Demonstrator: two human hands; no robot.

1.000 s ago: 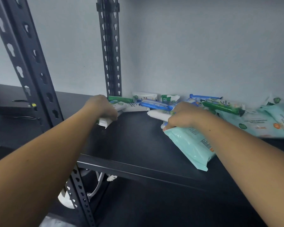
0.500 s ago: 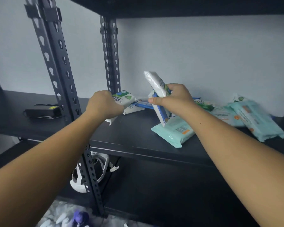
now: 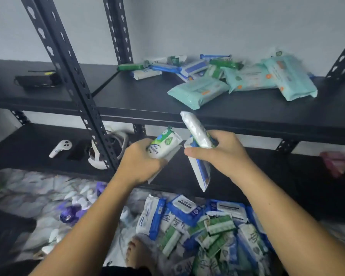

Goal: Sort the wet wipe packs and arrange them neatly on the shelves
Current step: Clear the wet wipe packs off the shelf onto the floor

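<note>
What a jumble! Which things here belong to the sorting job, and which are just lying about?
Job: left hand gripping a white-green pack; right hand gripping two packs; mixed packs on the upper shelf; pack pile down below.
Lying about: white controller; white headset; black adapter; pink item.

Dim, flat indoor light; soft motion blur throughout, edges bowed by wide-angle distortion.

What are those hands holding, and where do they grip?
Left hand: a white pack with green label, by its lower end. Right hand: two together, a plain white pack by its lower end and a blue-striped pack near its top.
</note>
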